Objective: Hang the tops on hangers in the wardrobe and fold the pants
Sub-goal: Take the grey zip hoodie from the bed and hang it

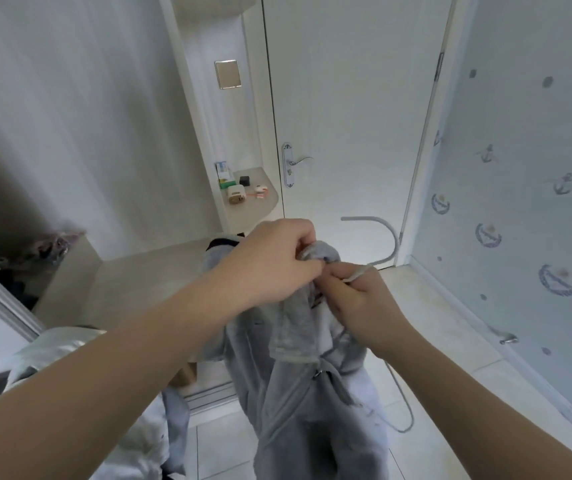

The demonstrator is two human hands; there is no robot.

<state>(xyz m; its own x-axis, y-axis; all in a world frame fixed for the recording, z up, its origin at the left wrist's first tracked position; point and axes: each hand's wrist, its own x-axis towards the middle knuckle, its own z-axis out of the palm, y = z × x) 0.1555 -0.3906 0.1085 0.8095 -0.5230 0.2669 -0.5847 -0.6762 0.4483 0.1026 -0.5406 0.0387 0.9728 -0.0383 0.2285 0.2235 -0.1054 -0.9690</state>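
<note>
a grey zip hoodie (312,393) hangs straight down beneath both grips; the left grip (277,258) clutches its collar, the right grip (357,299) pinches the hanger (396,242), hook upward.

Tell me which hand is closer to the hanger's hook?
Right. The right hand pinches the hanger just below its hook; the left hand grips the grey hoodie at its collar, farther left.

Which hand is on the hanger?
The right hand pinches the hanger below its hook; the left hand grips only the grey top at its collar.
</note>
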